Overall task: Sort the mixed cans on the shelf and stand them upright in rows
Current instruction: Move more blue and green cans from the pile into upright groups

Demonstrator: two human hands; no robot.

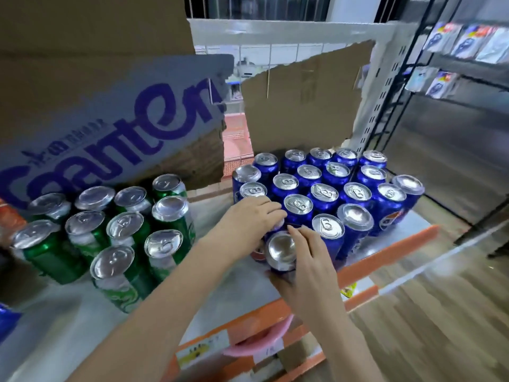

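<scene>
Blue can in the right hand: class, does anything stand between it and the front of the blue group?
Nothing visible does. The right hand holds the blue can right beside the front blue cans; the left hand rests just behind it.

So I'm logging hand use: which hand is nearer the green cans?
Left. The left hand rests on a blue can just right of the green cans; the right hand is farther right.

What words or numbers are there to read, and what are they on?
"Center", as best I can read it: big purple letters on the cardboard box.
Small print above it: too blurred.
Blue cans: round logo only, no readable words.
Shelf-edge price labels: too blurred.
</scene>
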